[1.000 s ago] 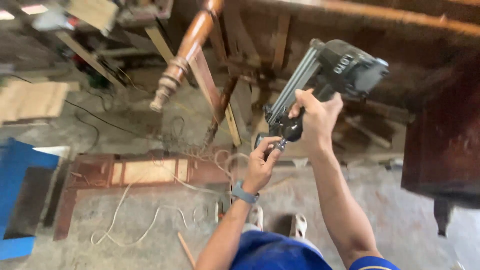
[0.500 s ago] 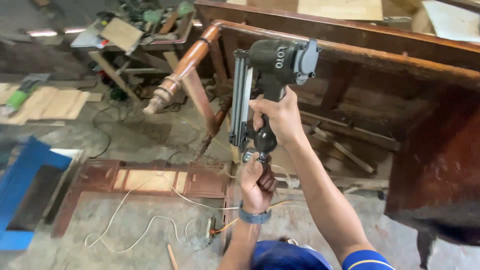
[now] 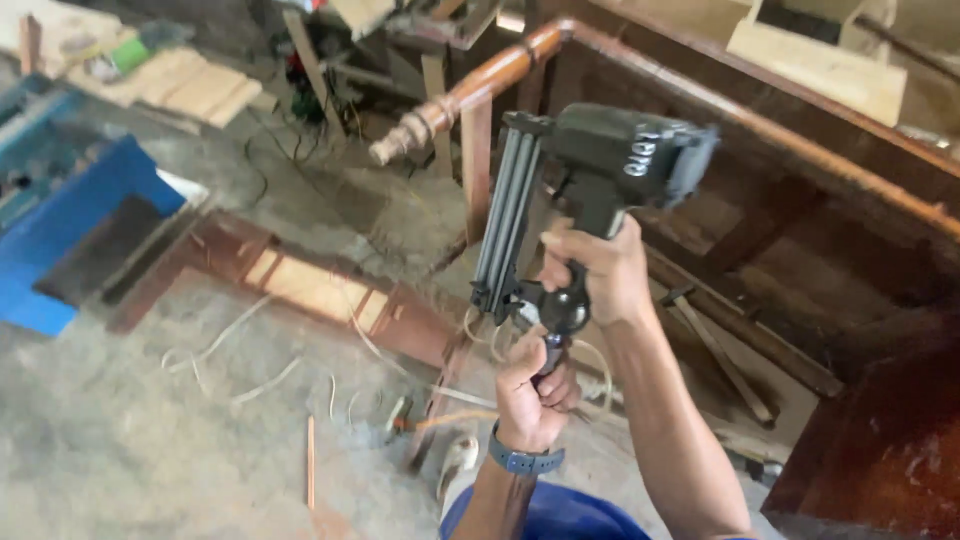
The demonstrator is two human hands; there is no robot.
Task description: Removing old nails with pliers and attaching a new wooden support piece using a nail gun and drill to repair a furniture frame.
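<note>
Centrally in the frame, the right hand has its grip clamped on the handle of a dark pneumatic nail gun, held upright with the magazine to the left. Directly below, the left hand, wearing a grey wristband, has its grip closed around the fitting at the handle's base. A turned wooden post lies at upper centre; a blue box sits at left on the floor.

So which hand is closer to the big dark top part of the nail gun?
The right hand: it grips the nail gun's handle just below the head. The left hand is lower, closed around the fitting at the handle's bottom end.
</note>
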